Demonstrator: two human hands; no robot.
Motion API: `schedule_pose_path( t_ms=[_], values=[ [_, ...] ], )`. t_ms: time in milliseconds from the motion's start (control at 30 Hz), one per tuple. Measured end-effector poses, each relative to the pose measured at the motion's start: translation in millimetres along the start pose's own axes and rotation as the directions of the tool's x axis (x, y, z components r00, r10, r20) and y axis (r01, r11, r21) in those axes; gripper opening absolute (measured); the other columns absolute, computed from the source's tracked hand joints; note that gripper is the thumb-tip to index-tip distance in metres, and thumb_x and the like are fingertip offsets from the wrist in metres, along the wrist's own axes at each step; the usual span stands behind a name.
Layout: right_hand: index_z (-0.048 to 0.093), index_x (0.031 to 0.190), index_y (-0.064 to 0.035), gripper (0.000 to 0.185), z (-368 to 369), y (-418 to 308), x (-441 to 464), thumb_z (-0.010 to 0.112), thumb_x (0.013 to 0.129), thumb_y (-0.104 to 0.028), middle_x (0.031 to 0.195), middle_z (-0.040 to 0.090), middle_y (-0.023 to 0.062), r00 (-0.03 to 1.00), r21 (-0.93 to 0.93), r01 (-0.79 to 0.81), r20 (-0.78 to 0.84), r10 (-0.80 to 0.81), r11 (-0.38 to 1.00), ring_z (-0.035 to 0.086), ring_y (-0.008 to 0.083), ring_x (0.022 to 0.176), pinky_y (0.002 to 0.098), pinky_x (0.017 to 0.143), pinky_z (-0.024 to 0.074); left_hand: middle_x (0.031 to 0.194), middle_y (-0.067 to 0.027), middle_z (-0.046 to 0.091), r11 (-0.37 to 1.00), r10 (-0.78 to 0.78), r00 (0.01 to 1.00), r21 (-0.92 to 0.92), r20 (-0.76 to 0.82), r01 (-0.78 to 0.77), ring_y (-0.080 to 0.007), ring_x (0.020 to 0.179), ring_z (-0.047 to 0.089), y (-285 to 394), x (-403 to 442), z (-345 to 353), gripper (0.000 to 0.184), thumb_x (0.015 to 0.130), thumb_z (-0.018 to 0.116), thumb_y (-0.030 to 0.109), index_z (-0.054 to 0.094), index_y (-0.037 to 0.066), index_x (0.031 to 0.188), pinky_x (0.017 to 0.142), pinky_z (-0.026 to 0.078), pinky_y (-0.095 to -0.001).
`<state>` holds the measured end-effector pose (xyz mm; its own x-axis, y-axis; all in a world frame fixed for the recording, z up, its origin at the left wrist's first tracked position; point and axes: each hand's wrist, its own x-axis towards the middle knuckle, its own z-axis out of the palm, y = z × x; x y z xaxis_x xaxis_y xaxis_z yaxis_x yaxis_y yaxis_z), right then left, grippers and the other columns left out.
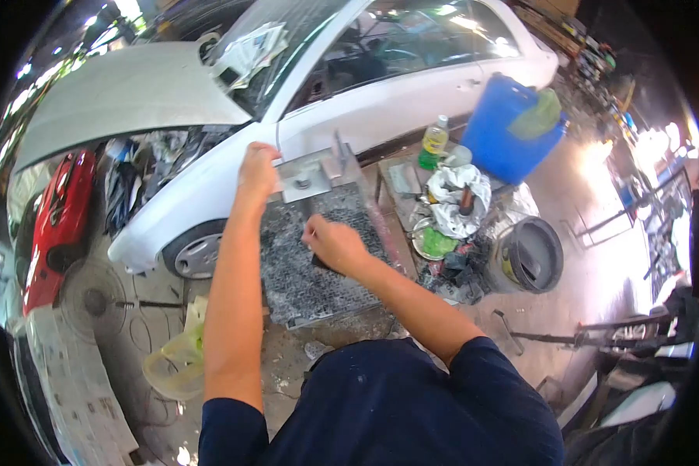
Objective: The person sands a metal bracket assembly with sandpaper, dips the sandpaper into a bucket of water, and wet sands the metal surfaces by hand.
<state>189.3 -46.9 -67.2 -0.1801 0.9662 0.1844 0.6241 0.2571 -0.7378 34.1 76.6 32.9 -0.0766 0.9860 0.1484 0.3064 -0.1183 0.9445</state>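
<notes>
Beyond a bucket (556, 258) of grey liquid (533, 247), a yellow-labelled bottle (433, 144) is seen — left hand (257, 172), right hand (337, 245) curled by a plate (317, 181), grip indiscernible.

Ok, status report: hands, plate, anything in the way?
Left hand beside grey plate. Right hand, apparently closed on dark tool. Dark dab on plate. No obstruction seen.

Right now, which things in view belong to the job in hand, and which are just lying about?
Likely in the job:
plate beside the left hand
blurred tool in the right hand
speckled worktop

Apparently just lying about:
fan
yellow bag
papers on the white car
red car part
</notes>
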Motion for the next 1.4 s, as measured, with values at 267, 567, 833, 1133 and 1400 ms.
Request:
schedule_pose_path(
  t_ms=[267, 567, 833, 1133, 1400],
  values=[
    [0.067, 0.103, -0.0105, 0.023, 1, 23, -47, 0.071, 0.088, -0.027, 0.114, 0.067, 0.011, 0.936, -0.072, 0.326, -0.112, -0.333, 0.943, 0.061, 0.0306, 0.113, 0.0472, 0.096, 0.0448, 0.099, -0.0106, 0.064, 0.999, -0.031, 0.999, -0.013, 0.014, 0.031, -0.0226, 0.101, 0.058, -4, -3, -22, 0.019, 0.087, 0.053, 0.015, 0.063, 0.002, 0.096, 0.093, 0.043, -0.0333],
    [0.064, 0.115, -0.0016, 0.037, -70, 168, -129, 0.073, 0.085, -0.02, 0.12, 0.064, 0.0191, 0.949, -0.001, -0.14, -0.285, 0.133, 0.99, 0.061, 0.0395, 0.11, 0.0459, 0.095, 0.049, 0.114, -0.0124, 0.068, 0.957, -0.176, 0.973, -0.258, -0.148, 0.133, -0.0225, 0.114, 0.06, -8, -60, -51, 0.016, 0.096, 0.051, 0.013, 0.061, 0.003, 0.103, 0.102, 0.044, -0.0357],
    [0.06, 0.109, 0.0002, 0.035, -99, 282, -22, 0.07, 0.086, -0.024, 0.112, 0.063, 0.0247, 0.941, -0.211, -0.328, -0.158, 0.299, 0.921, 0.063, 0.0425, 0.106, 0.0487, 0.089, 0.0532, 0.122, -0.0129, 0.066, 0.922, -0.128, 0.935, -0.387, -0.33, -0.011, -0.0242, 0.118, 0.058, -20, -125, -43, 0.012, 0.1, 0.049, 0.015, 0.059, 0.007, 0.101, 0.108, 0.042, -0.0404],
    [0.061, 0.117, 0.0005, 0.045, -72, 405, 109, 0.069, 0.086, -0.031, 0.118, 0.064, 0.0214, 0.882, -0.46, -0.46, -0.131, 0.454, 0.76, 0.064, 0.0383, 0.113, 0.0495, 0.086, 0.0564, 0.127, -0.0141, 0.064, 0.963, -0.115, 0.884, -0.268, -0.454, -0.013, -0.0278, 0.125, 0.055, 0, -154, -20, 0.01, 0.099, 0.047, 0.015, 0.055, 0.011, 0.103, 0.11, 0.041, -0.0448],
    [0.054, 0.129, 0.0077, 0.076, -19, 441, 154, 0.082, 0.078, -0.04, 0.129, 0.058, 0.0208, 0.727, -0.581, -0.64, -0.246, 0.641, 0.503, 0.063, 0.0355, 0.117, 0.0442, 0.084, 0.0605, 0.128, -0.0138, 0.061, 0.982, -0.078, 0.87, -0.19, -0.487, -0.018, -0.0292, 0.125, 0.053, -3, -168, -21, 0.008, 0.099, 0.046, 0.018, 0.051, 0.011, 0.101, 0.111, 0.04, -0.0442]
  ],
)
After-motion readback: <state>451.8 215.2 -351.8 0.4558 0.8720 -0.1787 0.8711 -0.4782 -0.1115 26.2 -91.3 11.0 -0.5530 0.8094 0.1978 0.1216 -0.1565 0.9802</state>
